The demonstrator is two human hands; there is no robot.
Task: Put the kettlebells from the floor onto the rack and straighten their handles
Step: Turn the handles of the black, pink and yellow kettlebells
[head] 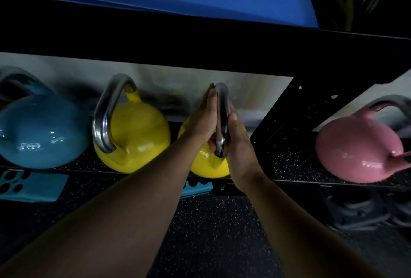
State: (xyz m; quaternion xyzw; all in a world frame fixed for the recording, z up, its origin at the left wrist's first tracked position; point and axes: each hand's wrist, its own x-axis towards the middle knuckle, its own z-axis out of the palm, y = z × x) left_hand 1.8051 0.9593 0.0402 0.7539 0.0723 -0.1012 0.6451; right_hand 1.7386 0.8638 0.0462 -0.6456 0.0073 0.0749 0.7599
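I have both hands on the handle of the right yellow kettlebell, which already sits on the rack shelf between the other yellow kettlebell and the rack upright. My left hand lies flat along the handle's left side, fingers stretched up toward its top; my right hand presses against its right side, so each grip is pressed flat on the steel, not wrapped round it. The handle's loop faces me edge-on, its long axis running front to back into the shelf, directly between my palms. The neighbouring yellow bell's handle sits slightly turned, and the blue kettlebell and pink kettlebell show theirs at other angles. Neither hand is nearer; they sit level. I judge the placing done here and the straightening under way: any twist must come from both palms turning together about the bell's upright axis
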